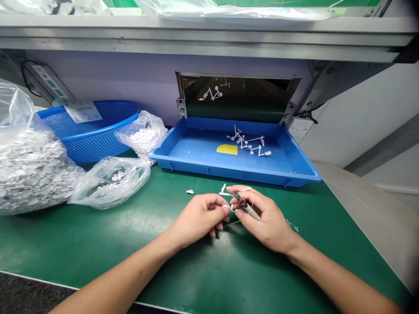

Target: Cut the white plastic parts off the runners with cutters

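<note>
A person's right hand [266, 220] grips small grey-handled nippers [248, 209] in a narrow pinch beside a white plastic runner [224, 190] held in the closed fingers of the left hand [196, 218], over a green work mat [98, 244], below a blue tray [229, 168], the exact contact hidden by fingers.

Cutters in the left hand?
No, the grey-handled cutters are in the right hand; the left hand pinches a white plastic part.

Lighting: bright, even, from overhead. Soft shadow under the right hand [265, 218] on the green mat [98, 244]. Glare on the plastic bag [109, 183]. Edges bowed, far corners darkened.
</note>
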`<act>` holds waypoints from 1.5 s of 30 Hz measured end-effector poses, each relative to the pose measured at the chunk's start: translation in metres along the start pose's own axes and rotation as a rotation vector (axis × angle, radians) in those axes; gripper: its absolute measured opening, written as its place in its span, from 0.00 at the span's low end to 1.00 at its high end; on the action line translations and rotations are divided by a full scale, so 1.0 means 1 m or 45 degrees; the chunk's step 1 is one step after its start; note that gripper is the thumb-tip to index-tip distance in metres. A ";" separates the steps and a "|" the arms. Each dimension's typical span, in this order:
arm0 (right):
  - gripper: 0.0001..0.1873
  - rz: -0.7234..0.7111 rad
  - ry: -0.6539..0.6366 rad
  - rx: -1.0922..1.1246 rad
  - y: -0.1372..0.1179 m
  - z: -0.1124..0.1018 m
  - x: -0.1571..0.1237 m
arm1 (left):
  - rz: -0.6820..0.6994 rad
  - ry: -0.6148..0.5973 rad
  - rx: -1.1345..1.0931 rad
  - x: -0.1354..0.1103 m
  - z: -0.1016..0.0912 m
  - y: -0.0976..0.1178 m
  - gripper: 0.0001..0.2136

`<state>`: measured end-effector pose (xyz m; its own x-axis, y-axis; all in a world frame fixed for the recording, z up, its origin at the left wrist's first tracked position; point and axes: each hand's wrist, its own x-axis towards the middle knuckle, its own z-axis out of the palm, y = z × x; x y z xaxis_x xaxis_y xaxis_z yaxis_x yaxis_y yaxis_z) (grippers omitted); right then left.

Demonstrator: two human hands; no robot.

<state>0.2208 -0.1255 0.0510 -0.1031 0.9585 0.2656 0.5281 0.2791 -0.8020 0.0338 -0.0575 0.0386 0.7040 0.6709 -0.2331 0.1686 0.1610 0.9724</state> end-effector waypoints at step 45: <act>0.06 -0.025 0.385 -0.152 0.034 -0.008 0.013 | 0.026 -0.226 -0.682 0.062 -0.011 0.051 0.12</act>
<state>0.2438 -0.1039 0.0316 0.1311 0.8876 0.4417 0.6257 0.2714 -0.7313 0.0787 0.0000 0.0733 0.8166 0.5529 -0.1656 -0.1873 0.5251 0.8302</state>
